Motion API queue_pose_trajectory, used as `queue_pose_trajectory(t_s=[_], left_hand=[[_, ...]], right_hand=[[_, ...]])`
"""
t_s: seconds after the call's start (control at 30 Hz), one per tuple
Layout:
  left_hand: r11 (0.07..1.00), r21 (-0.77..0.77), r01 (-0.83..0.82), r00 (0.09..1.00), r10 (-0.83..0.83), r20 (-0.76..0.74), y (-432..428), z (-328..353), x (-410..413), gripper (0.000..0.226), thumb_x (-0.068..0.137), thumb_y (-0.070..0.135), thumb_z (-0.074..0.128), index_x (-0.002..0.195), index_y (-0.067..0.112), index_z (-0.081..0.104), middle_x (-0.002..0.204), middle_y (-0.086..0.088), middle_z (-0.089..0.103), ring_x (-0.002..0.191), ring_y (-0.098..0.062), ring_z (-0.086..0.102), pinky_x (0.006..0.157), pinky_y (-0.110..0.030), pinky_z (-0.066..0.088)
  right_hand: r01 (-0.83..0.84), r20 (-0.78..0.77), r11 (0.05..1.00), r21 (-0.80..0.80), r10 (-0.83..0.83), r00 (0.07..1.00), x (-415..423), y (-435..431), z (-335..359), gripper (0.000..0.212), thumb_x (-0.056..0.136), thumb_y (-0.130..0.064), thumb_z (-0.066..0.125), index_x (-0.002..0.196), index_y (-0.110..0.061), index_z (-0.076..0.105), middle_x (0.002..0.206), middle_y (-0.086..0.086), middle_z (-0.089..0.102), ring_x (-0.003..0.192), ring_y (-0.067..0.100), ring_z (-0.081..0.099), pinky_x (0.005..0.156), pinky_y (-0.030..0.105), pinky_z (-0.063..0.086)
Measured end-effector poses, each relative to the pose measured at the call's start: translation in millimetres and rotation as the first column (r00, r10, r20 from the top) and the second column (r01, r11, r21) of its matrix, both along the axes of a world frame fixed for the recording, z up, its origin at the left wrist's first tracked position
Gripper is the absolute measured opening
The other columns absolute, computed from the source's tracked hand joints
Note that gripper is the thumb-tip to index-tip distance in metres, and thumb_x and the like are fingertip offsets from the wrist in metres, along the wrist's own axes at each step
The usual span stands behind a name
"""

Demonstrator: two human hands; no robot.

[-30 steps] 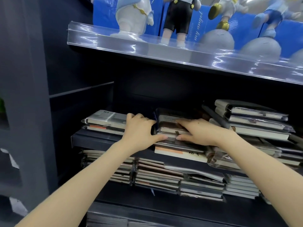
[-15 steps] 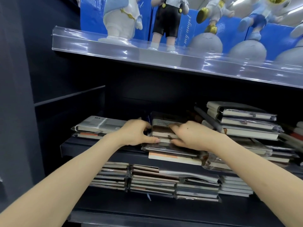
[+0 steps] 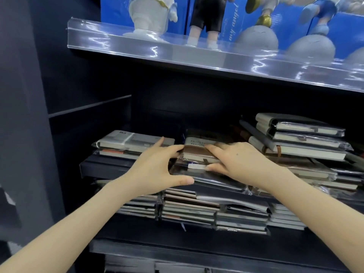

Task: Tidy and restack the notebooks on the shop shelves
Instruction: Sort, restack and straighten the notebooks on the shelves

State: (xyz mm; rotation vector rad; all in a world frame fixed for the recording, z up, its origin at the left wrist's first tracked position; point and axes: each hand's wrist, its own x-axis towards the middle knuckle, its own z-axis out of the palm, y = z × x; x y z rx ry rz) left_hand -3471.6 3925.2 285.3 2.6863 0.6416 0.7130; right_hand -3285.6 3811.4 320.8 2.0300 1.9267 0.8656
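Left hand (image 3: 157, 168) and right hand (image 3: 236, 160) clasp the middle stack of notebooks (image 3: 197, 154) from either side on the dark shelf (image 3: 102, 166). Other wrapped stacks (image 3: 128, 142) lie beside it and on the shelf below (image 3: 177, 251).

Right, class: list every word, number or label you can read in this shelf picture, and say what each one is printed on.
"B5": on the grey notebook at far left.
Sideways cursive lettering on the blue box behind the figurines: not clear enough to read.
Dark print on the top notebook of the middle stack: too blurred.
White sticker lower in that stack: nothing legible.
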Motion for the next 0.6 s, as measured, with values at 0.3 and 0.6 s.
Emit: queue_pose_trajectory(t_s=[0.3,0.6], left_hand=[[0.99,0.12,-0.078,0.974,0.05,0.22,-4,-20,-1,0.087,0.068,0.077,0.05,0.135,0.022,0.05,0.122,0.01,0.059,0.119,-0.011,0.047,0.098,-0.023,0.03],[0.986,-0.167,0.021,0.98,0.012,0.199,1,8,15,0.049,0.095,0.047,0.042,0.137,0.021,0.048,0.133,0.006,0.055,0.122,-0.01,0.048,0.096,-0.021,0.035]], right_hand=[[-0.051,-0.033,0.994,-0.102,0.047,0.998,7,5,11,0.063,0.094,-0.057,0.033,0.141,-0.015,0.033,0.111,0.005,0.064,0.096,0.023,0.061,0.082,0.035,0.049],[0.044,-0.192,0.987,-0.152,-0.073,0.979,-6,-4,21,0.063,0.093,-0.061,0.036,0.142,-0.021,0.036,0.124,0.003,0.061,0.106,0.022,0.06,0.089,0.032,0.047]])
